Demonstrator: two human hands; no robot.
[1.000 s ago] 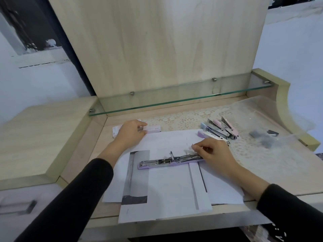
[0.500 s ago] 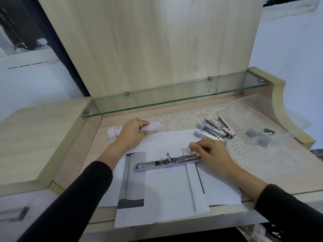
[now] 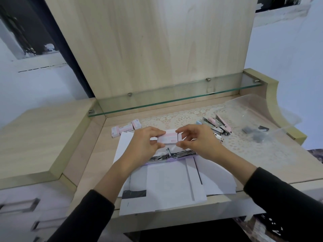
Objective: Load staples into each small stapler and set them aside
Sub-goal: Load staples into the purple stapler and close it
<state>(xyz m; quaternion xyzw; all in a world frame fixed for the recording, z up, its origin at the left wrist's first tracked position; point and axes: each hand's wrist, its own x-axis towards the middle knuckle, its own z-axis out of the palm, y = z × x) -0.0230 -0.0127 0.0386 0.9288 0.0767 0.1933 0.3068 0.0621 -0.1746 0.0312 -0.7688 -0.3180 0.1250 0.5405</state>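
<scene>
A pink and white staple box [image 3: 169, 138] hangs above the desk between both hands. My left hand [image 3: 145, 145] grips its left end and my right hand [image 3: 197, 140] pinches its right end, where the inner tray looks partly slid out. Below them a lilac stapler [image 3: 172, 155] lies opened flat on white papers [image 3: 167, 182], its metal magazine facing up. Several small pastel staplers [image 3: 217, 125] lie in a cluster to the right on a lace mat.
Three more small staple boxes [image 3: 125, 129] lie at the back left of the desk. A clear plastic bag with dark items [image 3: 257, 133] sits at the far right. A glass shelf [image 3: 174, 100] runs along the back. Drawers are at the lower left.
My left hand lifted a staple box from the back left and brought it to the centre. My right hand left the open stapler and took the box's other end.
</scene>
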